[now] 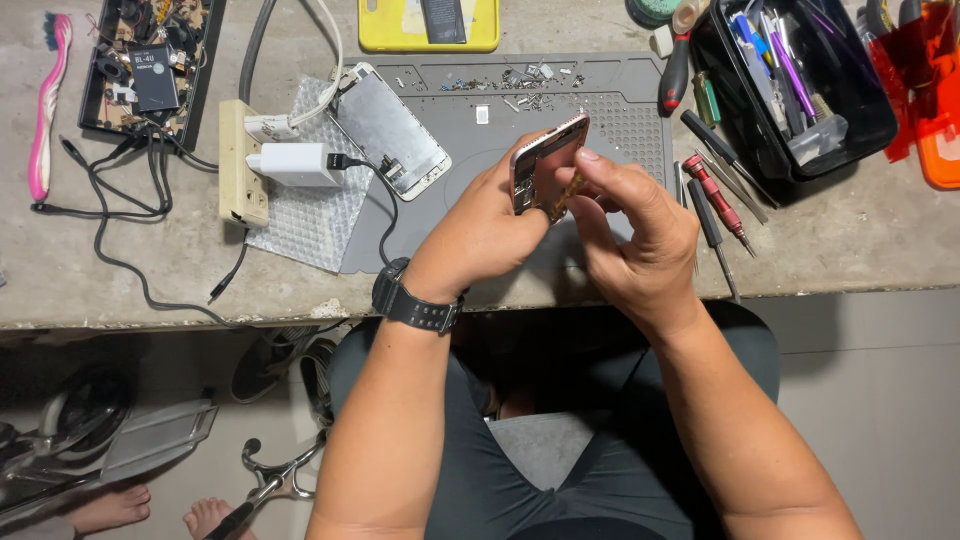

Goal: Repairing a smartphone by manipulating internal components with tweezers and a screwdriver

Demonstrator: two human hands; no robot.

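Left hand wrapped around an opened phone body, grip clamped on its lower edge, tilted up above the grey repair mat on the worktop. Right hand pinching thumb and fingers together on a small amber strip at the phone's open side, grip closed on it. Best handled with the body braced steady, pulling the strip slowly and evenly, never yanking sideways. Removed screen panel lying apart on the mat's left corner; loose screws near its top edge; red-handled screwdriver just right of the hands.
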